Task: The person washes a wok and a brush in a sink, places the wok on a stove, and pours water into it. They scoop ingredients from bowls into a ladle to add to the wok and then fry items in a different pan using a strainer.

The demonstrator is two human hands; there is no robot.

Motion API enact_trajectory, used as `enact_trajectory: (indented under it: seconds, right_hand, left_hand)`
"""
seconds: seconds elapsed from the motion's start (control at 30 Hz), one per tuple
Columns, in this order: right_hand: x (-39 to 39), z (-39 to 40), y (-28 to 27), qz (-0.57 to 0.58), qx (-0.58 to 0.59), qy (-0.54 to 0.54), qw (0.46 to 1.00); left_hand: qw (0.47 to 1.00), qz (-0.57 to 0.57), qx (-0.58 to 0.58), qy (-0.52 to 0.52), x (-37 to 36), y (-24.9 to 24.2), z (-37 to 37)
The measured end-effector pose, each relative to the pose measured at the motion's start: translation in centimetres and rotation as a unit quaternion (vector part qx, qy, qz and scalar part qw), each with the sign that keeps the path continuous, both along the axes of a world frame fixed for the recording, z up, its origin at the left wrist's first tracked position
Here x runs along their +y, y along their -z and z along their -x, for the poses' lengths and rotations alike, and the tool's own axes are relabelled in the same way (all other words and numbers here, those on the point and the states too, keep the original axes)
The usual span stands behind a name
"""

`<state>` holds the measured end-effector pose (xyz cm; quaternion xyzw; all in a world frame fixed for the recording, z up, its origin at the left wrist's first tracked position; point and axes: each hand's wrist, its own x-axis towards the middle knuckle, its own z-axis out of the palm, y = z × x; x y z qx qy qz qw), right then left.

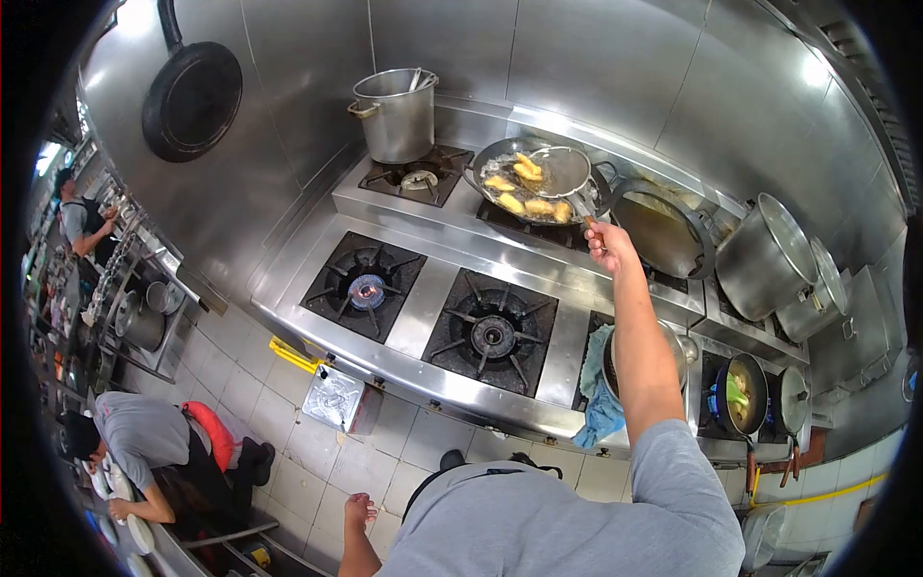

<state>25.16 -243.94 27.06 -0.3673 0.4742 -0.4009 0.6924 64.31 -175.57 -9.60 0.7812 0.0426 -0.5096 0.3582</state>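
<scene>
My right hand (605, 245) is closed around the handle of a round mesh skimmer (562, 173), with the arm stretched over the stove. The skimmer's mesh lies over the right part of a wok (473, 171) of bubbling oil. Several golden fried pieces (511, 203) float in that oil, some close to the skimmer's rim. Down by my left side hangs my left hand (361, 510), its fingers curled in and nothing visible in them. It is over the tiled floor, apart from the stove.
A lit burner (366, 291) shows a flame at front left. Beside the wok sits a dark pan of liquid (659, 231); large pots (766, 258) stand to its right. A blue cloth (597, 385) hangs under my right arm. One person (159, 438) bends low at left; another (82, 226) stands farther back.
</scene>
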Motion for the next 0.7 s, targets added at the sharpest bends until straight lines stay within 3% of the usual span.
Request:
enact_trajectory:
  seconds: [0.17,0.23,0.3,0.37,0.4,0.47,0.7]
  right_hand:
    - [0.3,1.4,-1.0,0.068,0.125,0.015,0.99]
    - [0.8,1.8,-1.6,0.134,0.236,-0.006,0.963]
    - [0.8,2.3,-1.4,0.151,0.271,0.0,0.951]
    - [0.6,2.8,-1.2,0.235,0.371,-0.011,0.898]
    - [0.1,3.1,-0.7,0.235,0.372,-0.012,0.898]
    - [-0.1,3.3,-0.3,0.338,0.456,-0.005,0.823]
    - [-0.3,4.4,-0.3,0.333,0.449,-0.017,0.829]
  left_hand:
    - [1.0,-0.003,-0.005,0.016,-0.9,-0.3,1.0]
    - [1.0,-0.005,-0.003,0.019,-1.4,-0.6,1.3]
    - [1.0,0.001,-0.001,0.024,-1.8,-0.5,1.4]
    - [1.0,0.009,-0.001,0.026,-2.2,-0.5,1.5]
    - [1.0,0.006,-0.002,0.027,-2.4,-0.5,1.6]
    - [1.0,0.003,-0.004,0.028,-2.8,-0.7,1.8]
    - [0.999,0.012,-0.013,0.029,-3.8,-0.8,2.5]
